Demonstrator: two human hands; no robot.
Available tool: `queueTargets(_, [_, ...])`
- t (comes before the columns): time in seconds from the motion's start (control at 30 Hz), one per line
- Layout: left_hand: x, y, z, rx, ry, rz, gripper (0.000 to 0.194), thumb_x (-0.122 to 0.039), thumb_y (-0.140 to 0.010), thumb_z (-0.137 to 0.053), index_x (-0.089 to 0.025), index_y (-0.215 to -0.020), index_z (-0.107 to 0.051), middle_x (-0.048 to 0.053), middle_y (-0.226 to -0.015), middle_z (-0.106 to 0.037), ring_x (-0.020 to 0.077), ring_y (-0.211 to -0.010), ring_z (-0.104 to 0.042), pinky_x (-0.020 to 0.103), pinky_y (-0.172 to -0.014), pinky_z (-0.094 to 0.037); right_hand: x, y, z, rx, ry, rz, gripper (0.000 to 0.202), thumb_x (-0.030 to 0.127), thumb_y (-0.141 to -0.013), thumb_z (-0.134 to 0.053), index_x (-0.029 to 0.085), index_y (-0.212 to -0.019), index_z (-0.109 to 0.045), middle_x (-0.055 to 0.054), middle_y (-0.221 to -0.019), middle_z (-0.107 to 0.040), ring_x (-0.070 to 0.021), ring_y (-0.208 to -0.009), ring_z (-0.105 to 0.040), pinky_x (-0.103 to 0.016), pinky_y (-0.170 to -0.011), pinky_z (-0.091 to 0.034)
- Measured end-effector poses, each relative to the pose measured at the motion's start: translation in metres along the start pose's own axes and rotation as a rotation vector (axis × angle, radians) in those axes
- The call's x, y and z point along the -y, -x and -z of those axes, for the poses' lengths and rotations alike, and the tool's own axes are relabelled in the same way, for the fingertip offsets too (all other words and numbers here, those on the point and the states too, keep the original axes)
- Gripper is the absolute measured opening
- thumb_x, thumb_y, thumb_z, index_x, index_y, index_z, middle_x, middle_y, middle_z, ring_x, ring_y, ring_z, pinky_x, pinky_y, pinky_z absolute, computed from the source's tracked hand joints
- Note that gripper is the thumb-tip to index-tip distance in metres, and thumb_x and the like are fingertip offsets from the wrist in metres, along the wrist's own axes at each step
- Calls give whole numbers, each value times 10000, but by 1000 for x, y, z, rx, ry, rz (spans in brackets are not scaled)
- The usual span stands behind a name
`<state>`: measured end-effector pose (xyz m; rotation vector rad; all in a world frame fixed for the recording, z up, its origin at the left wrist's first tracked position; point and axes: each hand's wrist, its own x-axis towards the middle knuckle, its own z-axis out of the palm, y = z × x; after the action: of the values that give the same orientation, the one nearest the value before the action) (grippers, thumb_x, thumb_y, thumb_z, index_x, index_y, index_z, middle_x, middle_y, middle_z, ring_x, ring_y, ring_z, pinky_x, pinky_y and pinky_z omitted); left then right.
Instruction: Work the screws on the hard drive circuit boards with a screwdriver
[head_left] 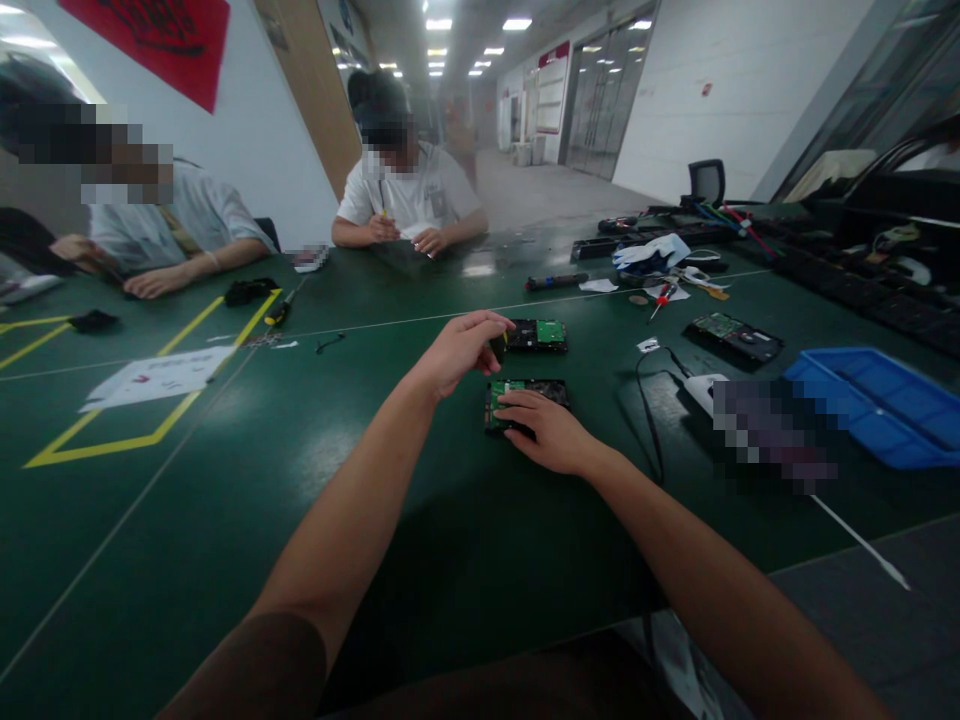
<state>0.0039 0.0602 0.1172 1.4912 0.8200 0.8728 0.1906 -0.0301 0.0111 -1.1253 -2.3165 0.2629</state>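
A hard drive (pixel 555 388) lies on the green table in front of me, its green circuit board facing up. My right hand (pixel 546 430) rests on it, with fingers stretched across the board and the thumb along the near side. Just above the drive's far left part, my left hand (pixel 463 352) is closed around what looks like a small black and yellow screwdriver (pixel 498 346). Its tip cannot be made out. Behind these, a second hard drive (pixel 551 335) lies board up, partly hidden by my left hand.
To the right lie another hard drive (pixel 735 338), a blue tray (pixel 885 405) and a blurred-out device with a cable. Farther back are a red screwdriver (pixel 662 297) and gloves (pixel 651 254). A yellow-black screwdriver (pixel 279 310) and paper (pixel 161 376) lie left. Two people sit across.
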Motion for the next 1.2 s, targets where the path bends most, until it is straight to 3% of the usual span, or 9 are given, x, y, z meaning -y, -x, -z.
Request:
queueTargets(0.27, [0,0,-2,-16,64,26,87,-281,-941,-608,-204,-981,-607,55,-986,-770,90,-492,-622,230,-456,-442,1,0,0,-14,-14,9,345,211,-976,-642,232,-1309,-732,-114,-1446,-661,-281,-1389,-582,-534,-1209,-443])
queueTargets(0.6, [0,-2,0,-2,32,-10,172,-260,-938,-593,-165,-952,-736,51,-917,-704,83,-548,-636,220,-506,-470,-1,0,-1,-6,9,15,339,219,-986,-637,210,-1313,-728,-121,-1447,-660,-291,-1391,-578,-531,-1224,-428])
queueTargets(0.9, [-3,0,2,-10,106,-34,135,-197,-975,-548,-194,-1050,-661,42,-999,-720,102,-633,-704,233,-592,-543,-1,0,-1,-1,-3,18,356,207,-981,-637,224,-1326,-721,-119,-1449,-656,-290,-1393,-573,-533,-1210,-444])
queueTargets(1.03, [0,-2,2,-23,87,-33,147,-201,-979,-562,-175,-1025,-699,39,-925,-702,112,-635,-701,238,-591,-535,1,0,0,3,5,19,350,207,-983,-633,213,-1321,-723,-124,-1442,-660,-286,-1384,-582,-529,-1208,-444])
queueTargets(1.2, [7,-6,2,-69,-21,-89,164,-326,-973,-671,-184,-989,-753,5,-774,-655,74,-584,-615,192,-553,-466,1,0,-1,2,19,16,350,215,-984,-633,203,-1323,-720,-128,-1461,-650,-291,-1394,-575,-533,-1213,-436])
